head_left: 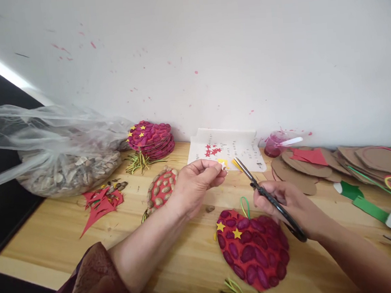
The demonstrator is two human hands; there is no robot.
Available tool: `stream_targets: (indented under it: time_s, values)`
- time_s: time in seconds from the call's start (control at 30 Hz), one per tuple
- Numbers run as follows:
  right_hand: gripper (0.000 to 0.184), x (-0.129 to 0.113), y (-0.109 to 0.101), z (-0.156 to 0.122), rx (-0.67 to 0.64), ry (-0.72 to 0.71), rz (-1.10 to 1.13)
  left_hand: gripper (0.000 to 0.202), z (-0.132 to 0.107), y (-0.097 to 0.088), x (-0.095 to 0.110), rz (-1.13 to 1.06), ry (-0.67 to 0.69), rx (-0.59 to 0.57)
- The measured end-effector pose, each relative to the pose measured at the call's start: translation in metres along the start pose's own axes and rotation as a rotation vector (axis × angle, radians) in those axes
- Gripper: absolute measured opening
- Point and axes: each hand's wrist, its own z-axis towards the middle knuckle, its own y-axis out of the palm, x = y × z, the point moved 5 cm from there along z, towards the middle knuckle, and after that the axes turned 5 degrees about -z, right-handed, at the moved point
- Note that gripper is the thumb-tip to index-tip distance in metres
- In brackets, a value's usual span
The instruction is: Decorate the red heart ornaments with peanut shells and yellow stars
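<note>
Between thumb and forefinger, my left hand (198,182) pinches a small white paper star (223,164). Black-handled scissors (268,197) are gripped in my right hand (287,204), their blades pointing up and left, apart from the star. A yellow scrap (237,163) shows at the blade tips; whether it touches them I cannot tell. Below my hands lies a red, heart-like ornament (254,250) covered with purple-painted pieces, bearing yellow stars and a green loop. Partly behind my left wrist is a red ornament with unpainted brown pieces (161,188).
A handwritten sheet (246,144) holds small red stars (213,151). At left are a plastic bag of shell-like pieces (71,171), red scraps (101,202) and stacked purple ornaments (152,143). A paint cup (275,144) and cardboard shapes (371,163) stand at right.
</note>
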Motion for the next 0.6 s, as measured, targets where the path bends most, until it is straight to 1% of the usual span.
stream_targets:
  time_s: [0.07,0.17,0.3,0.43,0.6]
  values:
    - [0.043,-0.004,0.002,-0.002,-0.028,-0.013,-0.013,0.032,0.001,-0.001,0.0,-0.01,-0.007,0.006]
    - [0.045,-0.007,0.003,-0.004,-0.078,0.019,0.003,0.033,0.002,-0.002,0.001,-0.006,-0.018,-0.004]
    - [0.042,-0.005,-0.001,-0.004,-0.151,0.03,-0.025,0.032,0.004,-0.004,0.003,0.017,-0.052,-0.032]
    - [0.037,0.0,-0.01,-0.005,-0.163,0.049,-0.127,0.032,0.003,-0.004,0.001,0.063,-0.133,-0.055]
    - [0.034,0.002,-0.014,-0.006,-0.191,0.077,-0.148,0.03,0.004,-0.005,-0.001,0.086,-0.148,-0.06]
